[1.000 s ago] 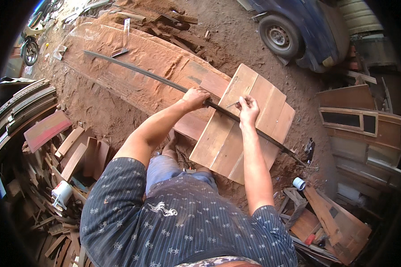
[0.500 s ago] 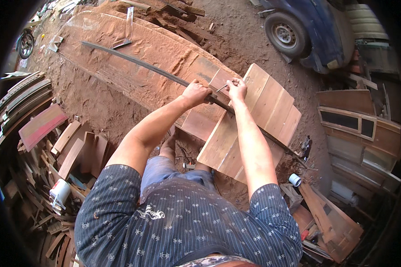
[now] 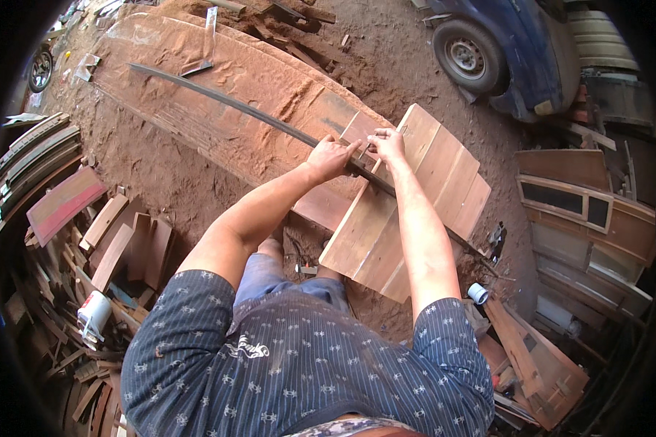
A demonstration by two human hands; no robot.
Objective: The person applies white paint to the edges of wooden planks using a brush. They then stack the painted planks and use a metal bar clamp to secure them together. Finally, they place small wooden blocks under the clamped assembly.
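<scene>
A long dark metal bar (image 3: 226,98), which looks like a bar clamp, runs slantwise across a panel of pale planks (image 3: 437,171) set edge to edge. My left hand (image 3: 331,158) is closed around the bar just left of the panel, its index finger pointing toward my right hand. A thin metal rod (image 3: 364,150) stands out at the bar between the hands. My right hand (image 3: 388,144) pinches its upper end over the panel's left edge. The bar's part beneath my right forearm is hidden.
Under the bar lies a sawdust-covered board (image 3: 197,116) with a metal square (image 3: 210,40) on it. Wood offcuts (image 3: 116,255) and a white bucket (image 3: 95,311) are at left. A blue car (image 3: 514,54) stands far right, a small white can (image 3: 478,293) nearer.
My left hand has slid slightly right along the bar, and its index finger now reaches toward the rod. My right hand still pinches the rod, with its fingers shifted a little.
</scene>
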